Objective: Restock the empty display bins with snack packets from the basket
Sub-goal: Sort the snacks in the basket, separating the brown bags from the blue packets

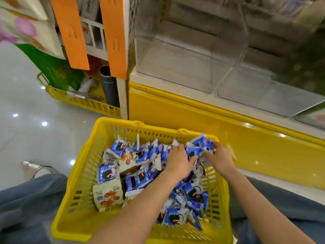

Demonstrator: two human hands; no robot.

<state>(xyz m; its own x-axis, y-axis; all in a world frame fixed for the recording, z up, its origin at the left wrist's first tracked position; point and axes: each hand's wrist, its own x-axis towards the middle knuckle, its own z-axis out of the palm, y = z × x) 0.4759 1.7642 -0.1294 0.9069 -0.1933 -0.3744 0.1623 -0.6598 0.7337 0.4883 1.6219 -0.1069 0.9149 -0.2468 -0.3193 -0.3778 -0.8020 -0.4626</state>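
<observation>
A yellow plastic basket (82, 175) stands on the floor in front of me, filled with several blue snack packets (140, 155) and a few cream packets (108, 195) with orange print. My left hand (179, 160) and my right hand (219, 156) are both at the basket's far right corner. Together they are closed around a bunch of blue packets (200, 147) lifted near the rim. Above the basket, two clear display bins (175, 67) (274, 95) sit empty on the shelf.
A yellow shelf base (193, 115) runs behind the basket. A second yellow basket (84, 101) with odd items stands at the left, under orange strips (70, 32). My knees in blue jeans (26, 208) flank the basket. The glossy floor (26, 111) lies to the left.
</observation>
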